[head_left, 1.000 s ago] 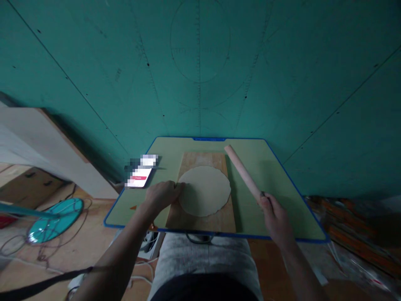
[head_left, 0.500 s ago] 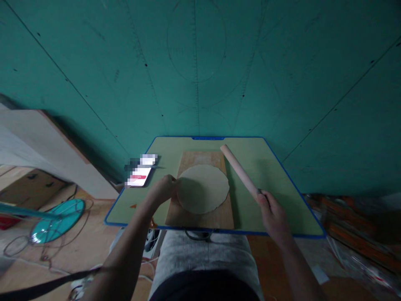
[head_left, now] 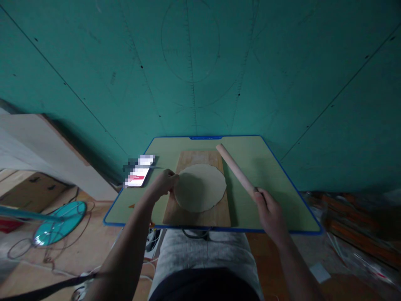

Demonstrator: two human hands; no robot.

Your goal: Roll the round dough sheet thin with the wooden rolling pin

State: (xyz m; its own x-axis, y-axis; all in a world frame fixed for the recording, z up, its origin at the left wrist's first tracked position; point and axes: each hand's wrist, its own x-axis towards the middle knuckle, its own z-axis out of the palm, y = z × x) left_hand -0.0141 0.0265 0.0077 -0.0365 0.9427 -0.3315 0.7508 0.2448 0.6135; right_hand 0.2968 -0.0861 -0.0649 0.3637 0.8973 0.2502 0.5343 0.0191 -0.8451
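Note:
A flat round sheet of dough [head_left: 200, 187] lies on a wooden board [head_left: 216, 215] in the middle of a green, blue-edged table [head_left: 275, 188]. My left hand [head_left: 163, 184] pinches the dough's left edge, which looks slightly lifted off the board. My right hand [head_left: 270, 213] is closed round the near end of a pale wooden rolling pin [head_left: 234, 170]. The pin slants away to the upper left, along the right side of the board.
A phone [head_left: 138, 175] with a lit screen lies at the table's left edge. A teal wall stands behind. On the floor at the left are a teal fan base [head_left: 58, 220] and cables; clutter lies at the right [head_left: 360, 238]. My knees sit under the table's near edge.
My left hand has shifted a little up along the dough's left edge and closed on it. The rolling pin and my right hand have barely moved.

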